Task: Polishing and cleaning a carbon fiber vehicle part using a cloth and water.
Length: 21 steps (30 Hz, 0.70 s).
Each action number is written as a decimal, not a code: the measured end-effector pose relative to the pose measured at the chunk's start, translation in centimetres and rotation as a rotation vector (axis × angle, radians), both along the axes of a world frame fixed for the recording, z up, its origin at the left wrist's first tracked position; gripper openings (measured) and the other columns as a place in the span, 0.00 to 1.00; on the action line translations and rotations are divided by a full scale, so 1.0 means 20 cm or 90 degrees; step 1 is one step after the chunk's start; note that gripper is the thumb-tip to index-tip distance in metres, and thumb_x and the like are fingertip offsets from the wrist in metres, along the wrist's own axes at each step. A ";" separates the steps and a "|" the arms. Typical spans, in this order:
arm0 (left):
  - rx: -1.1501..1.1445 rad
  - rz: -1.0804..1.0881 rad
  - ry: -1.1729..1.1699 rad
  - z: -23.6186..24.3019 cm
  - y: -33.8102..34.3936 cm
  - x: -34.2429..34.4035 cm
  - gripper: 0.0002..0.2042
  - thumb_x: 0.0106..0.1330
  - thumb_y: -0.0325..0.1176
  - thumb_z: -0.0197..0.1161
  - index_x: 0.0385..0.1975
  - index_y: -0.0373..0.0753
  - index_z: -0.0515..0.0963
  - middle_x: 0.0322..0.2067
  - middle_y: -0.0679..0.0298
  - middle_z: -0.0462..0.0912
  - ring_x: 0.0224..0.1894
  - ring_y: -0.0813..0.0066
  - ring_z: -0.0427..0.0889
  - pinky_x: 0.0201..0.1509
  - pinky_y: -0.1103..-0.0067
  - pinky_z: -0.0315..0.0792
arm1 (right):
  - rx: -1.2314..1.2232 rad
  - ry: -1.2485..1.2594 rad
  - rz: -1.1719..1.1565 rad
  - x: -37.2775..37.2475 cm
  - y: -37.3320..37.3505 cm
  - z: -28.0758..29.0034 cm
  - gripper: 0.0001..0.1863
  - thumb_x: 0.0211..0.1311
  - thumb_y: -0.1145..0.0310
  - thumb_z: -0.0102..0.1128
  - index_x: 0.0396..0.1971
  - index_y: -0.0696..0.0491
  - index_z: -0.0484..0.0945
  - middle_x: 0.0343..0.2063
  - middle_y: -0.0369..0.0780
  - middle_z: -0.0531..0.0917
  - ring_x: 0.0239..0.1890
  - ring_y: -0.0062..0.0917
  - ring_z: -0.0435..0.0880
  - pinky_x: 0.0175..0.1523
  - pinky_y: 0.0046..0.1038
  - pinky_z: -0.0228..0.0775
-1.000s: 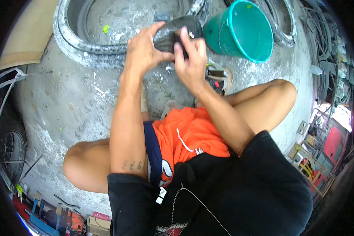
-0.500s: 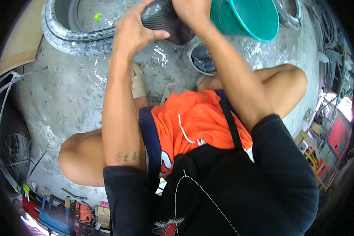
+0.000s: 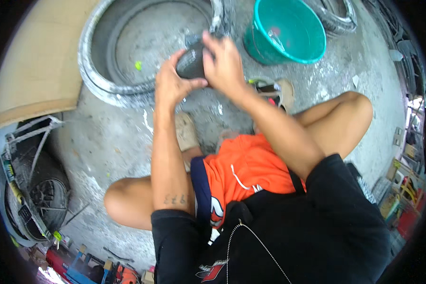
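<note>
My left hand (image 3: 170, 83) grips the near left side of a dark, glossy carbon-fibre part (image 3: 189, 64), thumb along its lower edge. Curled fingers of my right hand (image 3: 222, 66) press on the part's right side; whatever they hold there is hidden and blurred. Both hands are raised in front of my crossed legs, over the near right rim of a whitened grey tyre (image 3: 113, 87). Just right of them stands a teal bucket (image 3: 302, 40) with liquid in it.
A cardboard sheet (image 3: 33, 71) lies at the left, above a wheel with metal pieces (image 3: 47, 194). Another tyre (image 3: 341, 23) is behind the bucket. A light container (image 3: 285, 94) sits below the bucket. Tools and red items (image 3: 59, 258) line the lower left edge; clutter fills the right edge.
My right hand swung up across the part half a second ago and is now back lower on its right side. The part's tilt has changed. The whole view has shifted slightly.
</note>
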<state>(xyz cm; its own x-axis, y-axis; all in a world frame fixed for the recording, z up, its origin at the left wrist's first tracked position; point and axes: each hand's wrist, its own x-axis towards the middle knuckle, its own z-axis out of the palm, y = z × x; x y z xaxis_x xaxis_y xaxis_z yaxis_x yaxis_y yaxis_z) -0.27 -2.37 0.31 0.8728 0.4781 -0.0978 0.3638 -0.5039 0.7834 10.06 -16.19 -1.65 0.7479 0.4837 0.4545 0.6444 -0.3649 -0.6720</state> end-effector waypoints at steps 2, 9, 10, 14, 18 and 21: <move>0.004 0.019 0.034 0.05 0.01 -0.02 0.50 0.30 0.37 0.89 0.63 0.36 0.76 0.57 0.48 0.82 0.61 0.52 0.81 0.66 0.66 0.73 | 0.008 0.112 0.044 -0.13 -0.04 0.04 0.24 0.58 0.73 0.62 0.57 0.54 0.82 0.33 0.51 0.74 0.38 0.50 0.78 0.48 0.48 0.74; 0.087 -0.073 0.068 0.07 -0.02 0.08 0.55 0.33 0.46 0.89 0.68 0.36 0.70 0.57 0.50 0.83 0.61 0.53 0.80 0.67 0.63 0.69 | -0.163 -0.135 0.064 0.71 -0.02 0.33 0.22 0.57 0.75 0.59 0.54 0.50 0.84 0.48 0.50 0.86 0.51 0.47 0.86 0.55 0.46 0.79; 0.147 -0.057 0.129 0.09 -0.01 0.03 0.55 0.35 0.49 0.88 0.69 0.37 0.69 0.59 0.50 0.81 0.65 0.51 0.77 0.72 0.58 0.64 | -0.064 -0.165 0.195 0.78 -0.07 0.42 0.22 0.57 0.74 0.56 0.53 0.57 0.80 0.38 0.54 0.84 0.47 0.51 0.83 0.54 0.47 0.74; 0.357 -0.107 0.143 0.19 -0.03 0.06 0.55 0.41 0.51 0.85 0.73 0.40 0.65 0.68 0.48 0.72 0.70 0.53 0.72 0.75 0.56 0.57 | -0.266 -0.016 0.059 1.07 -0.43 0.47 0.21 0.54 0.69 0.62 0.50 0.50 0.84 0.41 0.50 0.88 0.45 0.47 0.87 0.50 0.45 0.78; 0.355 -0.225 0.104 0.14 -0.14 0.23 0.52 0.47 0.46 0.83 0.75 0.42 0.62 0.72 0.47 0.66 0.71 0.52 0.69 0.74 0.54 0.60 | -0.430 0.154 0.029 1.34 -0.81 0.10 0.19 0.52 0.70 0.63 0.47 0.47 0.88 0.38 0.47 0.89 0.41 0.46 0.88 0.46 0.44 0.80; 0.325 -0.240 0.121 0.15 -0.16 0.22 0.48 0.51 0.41 0.80 0.75 0.43 0.63 0.71 0.45 0.67 0.71 0.47 0.70 0.72 0.59 0.64 | -0.602 0.316 0.093 1.23 -0.77 -0.02 0.27 0.57 0.72 0.64 0.60 0.48 0.81 0.49 0.50 0.85 0.55 0.46 0.83 0.60 0.42 0.77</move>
<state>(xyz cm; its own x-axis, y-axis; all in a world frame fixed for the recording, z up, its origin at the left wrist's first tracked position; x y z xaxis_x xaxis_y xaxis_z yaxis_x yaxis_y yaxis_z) 4.08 -5.64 3.25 0.9794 0.1700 -0.1093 0.1981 -0.9147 0.3522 34.57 -31.50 -2.04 0.6518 0.5798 -0.4889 0.4571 -0.8147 -0.3568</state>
